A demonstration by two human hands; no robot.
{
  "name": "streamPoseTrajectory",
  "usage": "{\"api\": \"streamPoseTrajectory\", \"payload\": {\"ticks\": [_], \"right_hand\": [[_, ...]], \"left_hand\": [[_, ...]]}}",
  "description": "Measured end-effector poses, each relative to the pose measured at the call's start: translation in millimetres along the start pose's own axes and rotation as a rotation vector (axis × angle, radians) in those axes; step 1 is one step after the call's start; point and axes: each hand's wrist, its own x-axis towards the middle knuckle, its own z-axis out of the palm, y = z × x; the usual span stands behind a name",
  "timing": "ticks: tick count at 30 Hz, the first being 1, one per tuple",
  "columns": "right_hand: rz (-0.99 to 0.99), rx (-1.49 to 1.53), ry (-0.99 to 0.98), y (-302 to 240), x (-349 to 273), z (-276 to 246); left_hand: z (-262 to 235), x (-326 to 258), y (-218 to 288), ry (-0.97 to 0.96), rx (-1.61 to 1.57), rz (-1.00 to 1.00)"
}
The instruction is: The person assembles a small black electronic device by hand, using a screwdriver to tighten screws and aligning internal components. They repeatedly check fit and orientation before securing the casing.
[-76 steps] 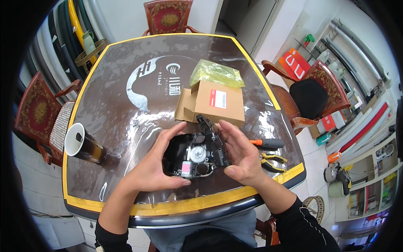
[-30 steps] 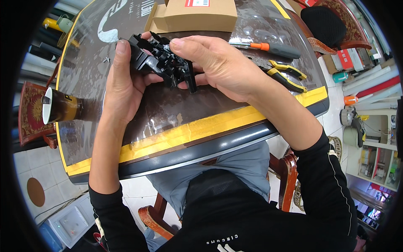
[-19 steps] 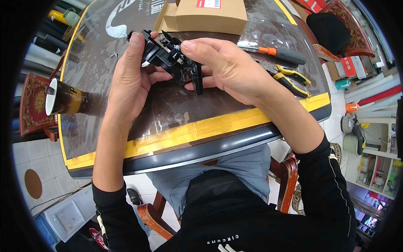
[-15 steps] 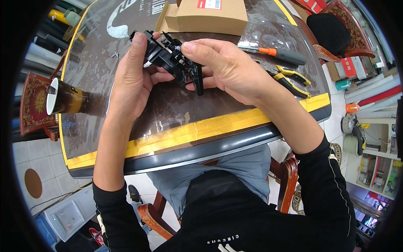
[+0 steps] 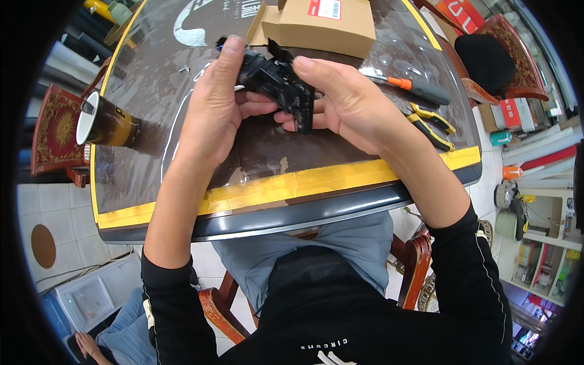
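Observation:
Over the near half of the table, both hands hold a black plastic mechanism with an irregular, jointed shape. My left hand grips its left end, thumb on top and fingers curled beneath. At the other end, my right hand has its thumb against the upper edge and its fingertips behind the lower arm of the part. That narrow arm points down toward me. The fingers partly cover the mechanism, so its underside is hidden.
Beyond the hands lies an opened cardboard box. To the right are a screwdriver and yellow-black pliers. A paper cup stands at left, with small metal pieces farther back. Another person sits at lower left.
The mechanism has been turned in my hands, so a smoother black face now shows. In the picture, hands and table sit farther right. More of the person at lower left is visible.

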Motion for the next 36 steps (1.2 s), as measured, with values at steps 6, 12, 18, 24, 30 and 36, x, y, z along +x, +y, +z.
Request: {"api": "streamPoseTrajectory", "payload": {"ticks": [6, 12, 18, 24, 30, 36], "right_hand": [[0.001, 0.035, -0.042, -0.7, -0.9, 0.4], [0.011, 0.039, -0.038, -0.3, 0.8, -0.2], [0.019, 0.025, -0.029, 0.6, 0.1, -2.0], [0.044, 0.07, -0.039, -1.3, -3.0, -2.7], [0.026, 0.028, -0.032, -0.1, -2.2, -2.1], [0.053, -0.003, -0.058, -3.3, -3.0, -2.7]], "left_hand": [[5.5, -2.5, 4.5, 0.043, 0.028, 0.005], [5.9, -7.5, 7.5, 0.063, 0.074, 0.005], [2.6, -8.2, 5.4, 0.047, 0.089, 0.048], [-2.1, -4.9, 1.0, 0.029, 0.08, 0.079], [-1.5, -5.9, -1.0, 0.001, 0.07, 0.113], [-0.7, -5.2, -0.4, 0.0, 0.066, 0.109]]}}
